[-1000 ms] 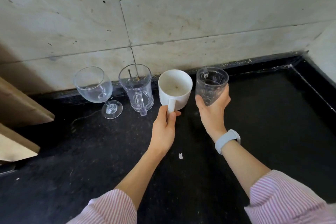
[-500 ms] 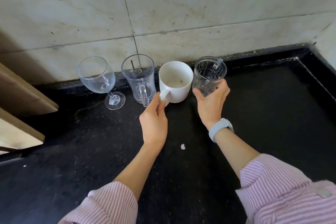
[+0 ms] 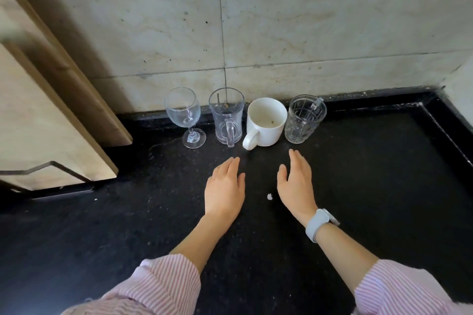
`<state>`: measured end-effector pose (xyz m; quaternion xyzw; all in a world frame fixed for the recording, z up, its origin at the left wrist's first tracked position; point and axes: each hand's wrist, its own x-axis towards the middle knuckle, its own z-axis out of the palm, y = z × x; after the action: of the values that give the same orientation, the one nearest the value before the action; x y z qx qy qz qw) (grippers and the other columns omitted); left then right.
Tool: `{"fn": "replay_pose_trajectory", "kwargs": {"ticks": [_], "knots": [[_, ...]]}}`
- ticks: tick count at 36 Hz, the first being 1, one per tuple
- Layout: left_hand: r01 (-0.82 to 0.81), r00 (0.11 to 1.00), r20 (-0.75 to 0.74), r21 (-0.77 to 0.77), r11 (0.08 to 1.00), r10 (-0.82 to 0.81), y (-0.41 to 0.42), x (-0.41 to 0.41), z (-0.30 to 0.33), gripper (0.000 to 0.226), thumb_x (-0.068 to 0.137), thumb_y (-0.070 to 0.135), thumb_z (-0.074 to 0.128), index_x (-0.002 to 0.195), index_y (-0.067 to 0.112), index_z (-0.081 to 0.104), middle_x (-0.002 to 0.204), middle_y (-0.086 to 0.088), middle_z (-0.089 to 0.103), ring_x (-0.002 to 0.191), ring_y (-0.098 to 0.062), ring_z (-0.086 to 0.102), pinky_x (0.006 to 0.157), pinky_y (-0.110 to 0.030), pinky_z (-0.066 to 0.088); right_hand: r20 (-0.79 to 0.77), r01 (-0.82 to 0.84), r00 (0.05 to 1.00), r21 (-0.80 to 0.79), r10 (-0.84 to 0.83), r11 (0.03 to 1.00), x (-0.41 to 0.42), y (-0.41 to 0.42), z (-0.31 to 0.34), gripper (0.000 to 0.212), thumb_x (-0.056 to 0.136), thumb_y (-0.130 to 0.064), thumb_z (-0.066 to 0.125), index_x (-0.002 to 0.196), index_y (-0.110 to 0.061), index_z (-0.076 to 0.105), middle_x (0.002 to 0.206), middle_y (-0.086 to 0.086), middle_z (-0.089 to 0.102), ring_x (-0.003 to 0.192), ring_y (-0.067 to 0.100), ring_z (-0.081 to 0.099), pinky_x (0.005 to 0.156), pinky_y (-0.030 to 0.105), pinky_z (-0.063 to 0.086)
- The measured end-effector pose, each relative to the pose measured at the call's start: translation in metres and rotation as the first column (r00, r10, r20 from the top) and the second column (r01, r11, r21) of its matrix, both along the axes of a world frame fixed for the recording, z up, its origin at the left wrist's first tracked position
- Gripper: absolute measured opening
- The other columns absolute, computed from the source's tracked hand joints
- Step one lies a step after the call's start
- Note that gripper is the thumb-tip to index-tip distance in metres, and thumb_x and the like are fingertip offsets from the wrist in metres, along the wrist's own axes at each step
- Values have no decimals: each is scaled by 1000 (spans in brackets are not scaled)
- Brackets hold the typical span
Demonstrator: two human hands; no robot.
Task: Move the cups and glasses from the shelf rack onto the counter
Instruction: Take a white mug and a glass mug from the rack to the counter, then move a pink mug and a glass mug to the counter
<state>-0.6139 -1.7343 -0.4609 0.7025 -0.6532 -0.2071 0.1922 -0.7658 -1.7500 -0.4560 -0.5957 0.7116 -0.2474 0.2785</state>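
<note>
Four vessels stand in a row on the black counter (image 3: 358, 186) against the tiled wall: a wine glass (image 3: 184, 116), a clear glass mug (image 3: 226, 116) with its handle toward me, a white mug (image 3: 265, 122) with its handle at the lower left, and a patterned clear glass mug (image 3: 304, 118). My left hand (image 3: 225, 188) hovers open a short way in front of the white mug's handle, touching nothing. My right hand (image 3: 295, 181), with a pale watch on the wrist, is open below the patterned mug and holds nothing.
A beige cabinet door or panel (image 3: 51, 100) with a dark metal rail juts over the counter at the left. The tiled wall (image 3: 307, 33) closes the back, and a raised black rim (image 3: 445, 115) borders the counter at the right. A small white speck (image 3: 269, 196) lies between my hands.
Both hands have let go: the white mug and the patterned glass mug now stand on the counter, and my hands have drawn back toward me, open.
</note>
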Motion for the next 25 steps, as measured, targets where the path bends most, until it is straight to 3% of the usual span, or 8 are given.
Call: {"fn": "replay_pose_trajectory", "kwargs": {"ticks": [3,6,9,14,19,25], "knots": [[29,988,155,-4,1000,-28,20,27,10,43,95,27,44,136,17,41,142,-1,46,132,-19,38,109,-38,28,-174,-222,960,17,221,975,14,16,12,46,96,-22,39,140,-8,33,150,12,32,143,27,16,117,41,18],[-10,968,250,-10,1000,12,45,64,26,41,95,30,42,134,19,43,141,0,46,135,-18,34,113,-43,20,-291,-424,858,64,423,903,40,33,29,45,95,-28,37,138,-13,37,148,6,37,141,25,21,115,44,21],[-70,950,305,-21,997,73,82,108,51,38,95,30,41,132,19,46,139,1,48,134,-18,35,114,-45,18,-303,-569,762,107,572,815,79,54,53,44,96,-31,36,138,-17,38,146,2,40,141,23,23,115,45,21],[-267,890,367,-64,961,272,184,189,100,37,95,32,41,129,21,48,134,2,52,129,-18,40,114,-45,18,-301,-744,635,12,712,668,163,119,102,40,95,-31,37,131,-15,47,136,2,52,130,22,39,110,39,30],[-499,770,381,-141,855,512,338,252,151,37,94,35,41,128,22,50,131,4,54,127,-18,42,114,-48,19,-264,-890,451,-63,853,451,246,228,148,39,95,-29,37,128,-15,50,135,2,53,128,21,41,108,36,33],[-721,529,376,-274,636,761,555,288,208,29,89,30,50,116,22,59,123,-3,61,120,-29,49,105,-46,29,-244,-978,189,-133,951,160,333,396,201,38,95,-27,37,128,-12,50,134,8,52,126,28,41,103,41,37]]}}
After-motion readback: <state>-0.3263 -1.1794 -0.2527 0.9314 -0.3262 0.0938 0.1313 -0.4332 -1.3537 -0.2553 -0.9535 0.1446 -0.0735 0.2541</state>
